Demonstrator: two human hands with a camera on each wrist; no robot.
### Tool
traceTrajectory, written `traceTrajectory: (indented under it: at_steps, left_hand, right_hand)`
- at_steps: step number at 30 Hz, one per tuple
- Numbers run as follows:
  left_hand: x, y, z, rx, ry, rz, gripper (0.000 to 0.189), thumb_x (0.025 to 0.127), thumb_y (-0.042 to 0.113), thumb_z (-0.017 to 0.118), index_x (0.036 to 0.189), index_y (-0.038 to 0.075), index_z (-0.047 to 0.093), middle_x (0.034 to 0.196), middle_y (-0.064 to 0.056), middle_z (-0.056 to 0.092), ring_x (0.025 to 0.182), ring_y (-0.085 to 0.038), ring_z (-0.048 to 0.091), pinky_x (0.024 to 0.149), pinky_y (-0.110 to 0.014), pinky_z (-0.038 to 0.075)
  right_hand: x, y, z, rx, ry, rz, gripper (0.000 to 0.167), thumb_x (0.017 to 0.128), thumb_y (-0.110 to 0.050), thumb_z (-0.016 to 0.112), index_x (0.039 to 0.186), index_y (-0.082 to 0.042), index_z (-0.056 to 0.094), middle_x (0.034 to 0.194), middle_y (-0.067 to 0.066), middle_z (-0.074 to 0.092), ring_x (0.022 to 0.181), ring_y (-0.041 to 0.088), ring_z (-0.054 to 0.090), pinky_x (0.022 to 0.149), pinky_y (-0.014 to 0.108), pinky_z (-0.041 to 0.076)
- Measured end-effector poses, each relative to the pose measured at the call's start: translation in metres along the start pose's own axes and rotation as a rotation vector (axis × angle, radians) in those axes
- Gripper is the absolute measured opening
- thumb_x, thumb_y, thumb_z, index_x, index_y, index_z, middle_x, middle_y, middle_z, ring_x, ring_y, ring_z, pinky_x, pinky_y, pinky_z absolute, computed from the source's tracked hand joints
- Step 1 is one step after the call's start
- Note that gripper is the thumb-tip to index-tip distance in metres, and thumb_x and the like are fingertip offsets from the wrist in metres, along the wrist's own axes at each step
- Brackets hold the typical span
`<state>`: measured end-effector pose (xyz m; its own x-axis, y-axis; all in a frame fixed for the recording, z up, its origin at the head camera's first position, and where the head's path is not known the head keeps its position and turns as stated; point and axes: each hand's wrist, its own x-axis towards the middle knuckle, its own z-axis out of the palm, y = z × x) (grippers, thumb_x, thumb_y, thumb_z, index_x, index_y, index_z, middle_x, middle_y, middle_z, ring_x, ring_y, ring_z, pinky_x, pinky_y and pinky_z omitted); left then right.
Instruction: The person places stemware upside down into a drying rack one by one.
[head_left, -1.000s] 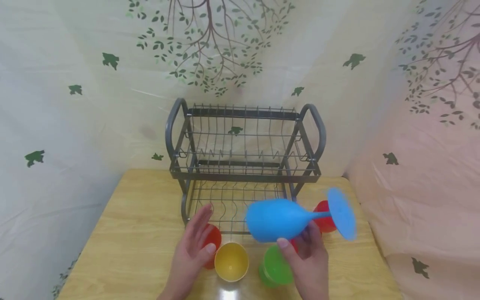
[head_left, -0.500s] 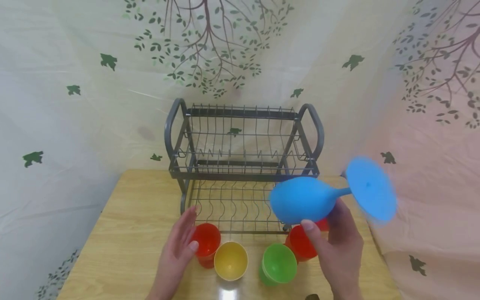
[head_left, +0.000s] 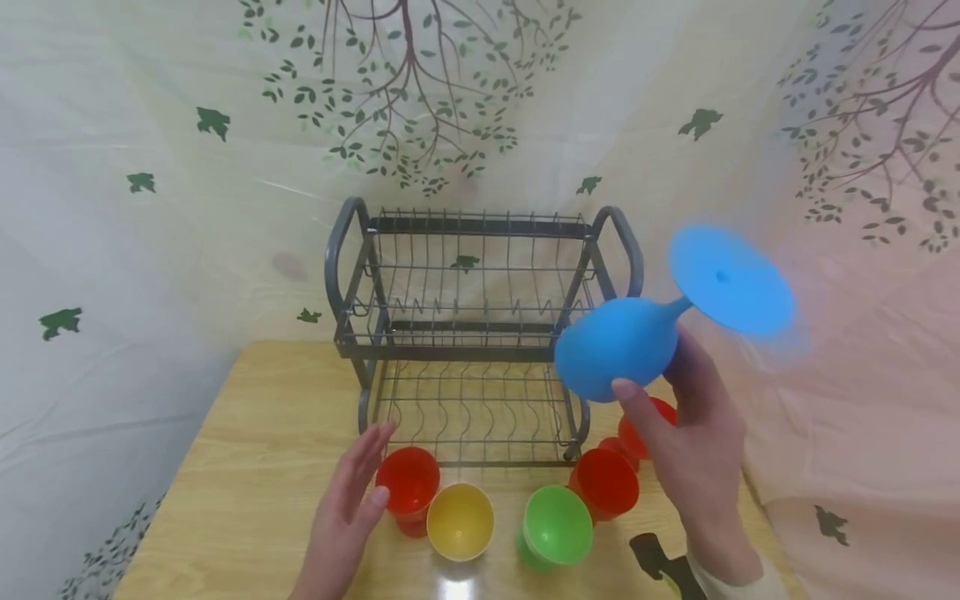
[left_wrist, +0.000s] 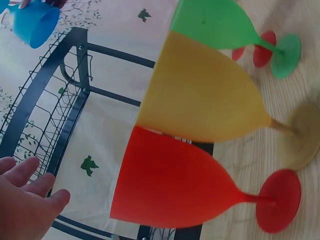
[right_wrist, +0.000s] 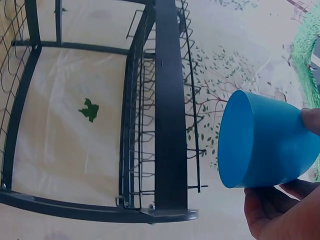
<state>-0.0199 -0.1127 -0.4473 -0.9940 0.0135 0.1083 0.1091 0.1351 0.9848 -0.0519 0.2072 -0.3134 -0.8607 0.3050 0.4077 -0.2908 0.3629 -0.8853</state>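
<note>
A blue plastic goblet (head_left: 618, 350) is gripped round its bowl by my right hand (head_left: 693, 450), in the air in front of the rack's right end. It is tilted, its mouth down to the left and its round foot up to the right. The right wrist view shows the goblet (right_wrist: 275, 145) between thumb and fingers. My left hand (head_left: 341, 512) is held with fingers extended beside a red goblet (head_left: 408, 482), holding nothing. A yellow goblet (head_left: 461, 522) and a green goblet (head_left: 557, 525) stand upright to its right.
A black two-tier dish rack (head_left: 487, 353) stands at the back of the wooden table (head_left: 247, 450). Two more red goblets, one nearer (head_left: 604, 483) and one farther (head_left: 651, 423), stand right of the green one. A black object (head_left: 660, 562) shows near my right wrist.
My right hand has moved up and to the right with the blue goblet, whose foot now points higher. The left hand has shifted slightly left, away from the red goblet.
</note>
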Motion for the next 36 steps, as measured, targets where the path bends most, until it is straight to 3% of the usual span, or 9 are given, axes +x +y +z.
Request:
traceTrajectory:
  at_steps: [4, 6, 9, 13, 18, 22, 29, 36]
  left_hand:
    - [0.001, -0.003, 0.000, 0.093, -0.008, 0.083, 0.063, 0.102, 0.009, 0.060, 0.159, 0.027, 0.038, 0.161, 0.006, 0.044, 0.145, -0.001, 0.038, 0.112, -0.017, 0.032]
    - [0.001, -0.003, 0.000, 0.147, -0.017, 0.124, 0.064, 0.101, 0.009, 0.060, 0.159, 0.027, 0.039, 0.161, 0.005, 0.044, 0.146, -0.002, 0.038, 0.114, -0.020, 0.032]
    - [0.001, -0.005, 0.001, 0.201, -0.024, 0.167, 0.064, 0.099, 0.011, 0.060, 0.159, 0.027, 0.041, 0.161, 0.005, 0.044, 0.148, -0.004, 0.036, 0.119, -0.046, 0.035]
    - [-0.002, -0.007, 0.004, 0.214, -0.026, 0.166, 0.063, 0.099, 0.016, 0.060, 0.157, 0.031, 0.042, 0.160, 0.011, 0.044, 0.149, -0.010, 0.035, 0.108, -0.079, 0.031]
    - [-0.004, -0.009, 0.006, 0.240, -0.033, 0.164, 0.061, 0.099, 0.017, 0.060, 0.157, 0.026, 0.044, 0.160, 0.009, 0.045, 0.148, -0.019, 0.039, 0.106, -0.078, 0.035]
    - [-0.005, -0.011, 0.007, 0.254, -0.027, 0.170, 0.060, 0.099, 0.016, 0.061, 0.157, 0.019, 0.045, 0.160, 0.002, 0.046, 0.148, -0.014, 0.039, 0.105, -0.076, 0.039]
    - [-0.009, -0.012, 0.008, 0.244, -0.009, 0.152, 0.060, 0.100, 0.017, 0.061, 0.156, 0.026, 0.046, 0.161, 0.006, 0.045, 0.147, -0.007, 0.038, 0.105, -0.075, 0.040]
    - [-0.009, -0.011, 0.008, 0.218, -0.011, 0.180, 0.061, 0.099, 0.014, 0.061, 0.157, 0.028, 0.045, 0.161, 0.002, 0.045, 0.147, -0.003, 0.037, 0.104, -0.077, 0.039]
  right_hand:
    - [0.012, -0.002, 0.000, 0.004, -0.011, -0.052, 0.070, 0.090, -0.005, 0.078, 0.152, -0.026, 0.052, 0.146, -0.006, 0.060, 0.134, 0.023, 0.057, 0.106, 0.026, 0.050]
    - [0.019, -0.002, 0.001, 0.013, -0.016, -0.055, 0.069, 0.091, -0.009, 0.078, 0.152, -0.027, 0.052, 0.146, -0.005, 0.060, 0.133, 0.023, 0.057, 0.107, 0.028, 0.050]
    - [0.030, -0.002, 0.005, 0.025, -0.028, -0.040, 0.068, 0.091, -0.015, 0.079, 0.152, -0.028, 0.053, 0.146, -0.006, 0.060, 0.133, 0.022, 0.057, 0.109, 0.033, 0.049]
    - [0.045, 0.000, 0.012, 0.004, -0.041, -0.049, 0.067, 0.092, -0.021, 0.080, 0.152, -0.028, 0.052, 0.147, -0.006, 0.059, 0.131, 0.021, 0.058, 0.110, 0.037, 0.049]
    - [0.062, 0.002, 0.021, 0.007, -0.050, -0.072, 0.066, 0.092, -0.027, 0.080, 0.152, -0.028, 0.052, 0.147, -0.006, 0.059, 0.131, 0.021, 0.058, 0.109, 0.038, 0.050]
    - [0.072, 0.004, 0.028, 0.013, -0.061, -0.085, 0.067, 0.092, -0.031, 0.079, 0.153, -0.027, 0.051, 0.147, -0.006, 0.058, 0.131, 0.020, 0.057, 0.110, 0.045, 0.049]
    - [0.087, 0.011, 0.040, 0.016, -0.067, -0.109, 0.068, 0.092, -0.035, 0.080, 0.152, -0.024, 0.052, 0.148, -0.004, 0.058, 0.133, 0.019, 0.056, 0.113, 0.046, 0.046]
    - [0.103, 0.016, 0.048, 0.012, -0.083, -0.099, 0.071, 0.091, -0.037, 0.079, 0.153, -0.020, 0.050, 0.152, -0.001, 0.055, 0.137, 0.018, 0.053, 0.115, 0.043, 0.044]
